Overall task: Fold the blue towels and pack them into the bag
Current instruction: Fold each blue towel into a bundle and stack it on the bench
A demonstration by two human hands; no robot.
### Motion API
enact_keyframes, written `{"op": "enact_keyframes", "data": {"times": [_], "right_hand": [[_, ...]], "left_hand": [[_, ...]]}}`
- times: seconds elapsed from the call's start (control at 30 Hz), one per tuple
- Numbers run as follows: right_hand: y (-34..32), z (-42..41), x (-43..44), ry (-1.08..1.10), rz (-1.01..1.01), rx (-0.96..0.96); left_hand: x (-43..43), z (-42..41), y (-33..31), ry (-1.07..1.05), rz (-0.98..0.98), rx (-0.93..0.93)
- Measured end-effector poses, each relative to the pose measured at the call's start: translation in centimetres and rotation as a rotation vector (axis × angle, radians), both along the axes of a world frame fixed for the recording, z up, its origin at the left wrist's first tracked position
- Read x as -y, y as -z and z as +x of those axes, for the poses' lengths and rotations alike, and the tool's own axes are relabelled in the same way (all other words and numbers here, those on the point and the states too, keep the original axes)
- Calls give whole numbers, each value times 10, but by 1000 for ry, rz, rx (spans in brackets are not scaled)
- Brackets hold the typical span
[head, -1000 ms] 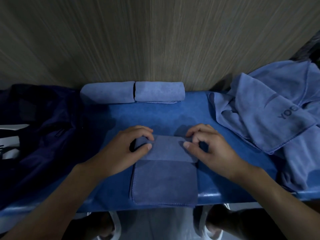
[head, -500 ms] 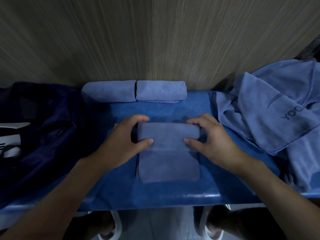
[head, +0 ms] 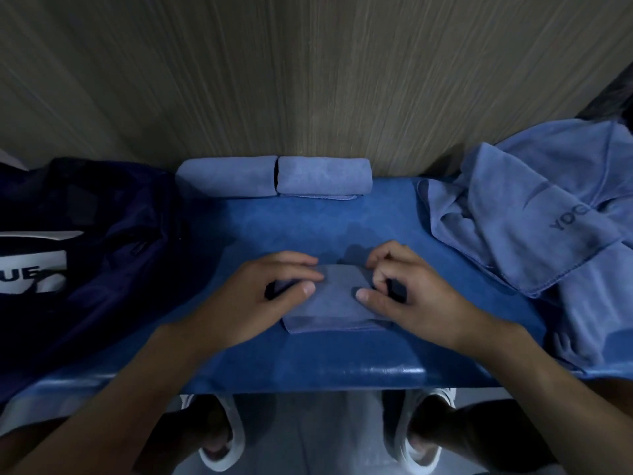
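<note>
A small blue towel (head: 334, 301) lies partly rolled in the middle of the blue bench (head: 308, 365). My left hand (head: 263, 296) grips the roll's left end, fingers curled over the top and thumb at the near side. My right hand (head: 407, 293) grips the right end the same way. Only a short flat strip of towel shows near me. Two rolled blue towels (head: 274, 178) lie side by side at the back against the wall. A dark navy bag (head: 89, 241) with white lettering sits at the left.
A heap of unfolded blue towels (head: 548, 214) covers the bench's right end. A wood-grain wall (head: 308, 80) rises straight behind the bench. Below the front edge I see a pale floor and white shoes (head: 222, 440).
Both hands have kept rolling the towel toward me. The flat part near the bench's front edge has shrunk to a short strip.
</note>
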State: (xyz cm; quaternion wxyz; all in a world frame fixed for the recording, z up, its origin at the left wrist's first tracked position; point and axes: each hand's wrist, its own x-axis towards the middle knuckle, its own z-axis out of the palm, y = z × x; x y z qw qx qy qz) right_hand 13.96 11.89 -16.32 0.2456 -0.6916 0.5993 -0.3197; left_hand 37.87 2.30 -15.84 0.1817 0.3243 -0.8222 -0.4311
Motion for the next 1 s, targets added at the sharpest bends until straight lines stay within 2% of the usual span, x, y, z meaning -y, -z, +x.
{"op": "enact_keyframes", "data": {"times": [0.07, 0.23, 0.47, 0.7, 0.77, 0.9, 0.93, 1.0], "right_hand": [[1, -1, -2, 45, 21, 55], [3, -8, -11, 42, 265, -53], [6, -6, -8, -19, 228, -68], [16, 10, 20, 38, 181, -2], [18, 20, 42, 72, 169, 4], [12, 47, 98, 138, 174, 34], [10, 54, 109, 149, 169, 41], [12, 66, 123, 230, 146, 44]], "left_hand": [[-3, 0, 2, 3, -36, 5], [-3, 3, 9, 112, -86, 125], [-3, 5, 13, 125, -113, 144], [17, 19, 11, -9, -64, 88], [26, 28, 8, -94, -174, 42], [42, 45, -7, -358, -604, -98], [47, 50, -11, -443, -730, -67], [59, 61, -15, -595, -914, 117]]}}
